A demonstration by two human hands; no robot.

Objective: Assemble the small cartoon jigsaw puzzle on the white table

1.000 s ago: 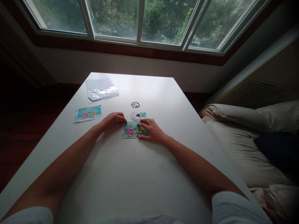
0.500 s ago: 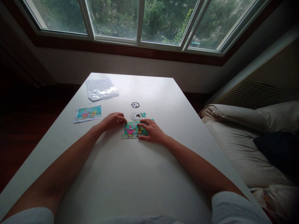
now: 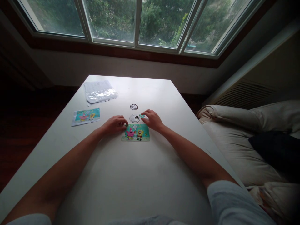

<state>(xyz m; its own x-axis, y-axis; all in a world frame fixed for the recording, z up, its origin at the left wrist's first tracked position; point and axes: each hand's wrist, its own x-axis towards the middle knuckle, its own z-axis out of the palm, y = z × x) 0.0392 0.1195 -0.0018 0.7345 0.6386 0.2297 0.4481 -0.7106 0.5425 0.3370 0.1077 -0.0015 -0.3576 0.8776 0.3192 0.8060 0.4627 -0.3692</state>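
Note:
A small cartoon jigsaw puzzle [image 3: 137, 132], mostly put together, lies flat on the white table [image 3: 136, 175]. My left hand [image 3: 116, 124] rests at its upper left corner, fingertips pinched together; what they hold, if anything, is too small to make out. Just above the puzzle's upper right corner is my right hand [image 3: 152, 120]. Its thumb and fingers close around a loose teal puzzle piece [image 3: 142, 116], partly hidden by the fingertips. Beside that piece lies a round silvery disc [image 3: 134, 118], with a second dark-rimmed round item [image 3: 133, 107] farther back.
To the left lies a printed picture card [image 3: 86, 116] with the same cartoon figures. Behind it are papers in a clear plastic sleeve [image 3: 100, 91]. A pale sofa [image 3: 225, 140] with a dark cushion [image 3: 276, 150] stands along the right side, and windows are ahead.
My right hand has lifted off the puzzle's right half and moved up to the loose pieces, uncovering the picture. My left hand stays at the upper left corner. The view has shifted slightly.

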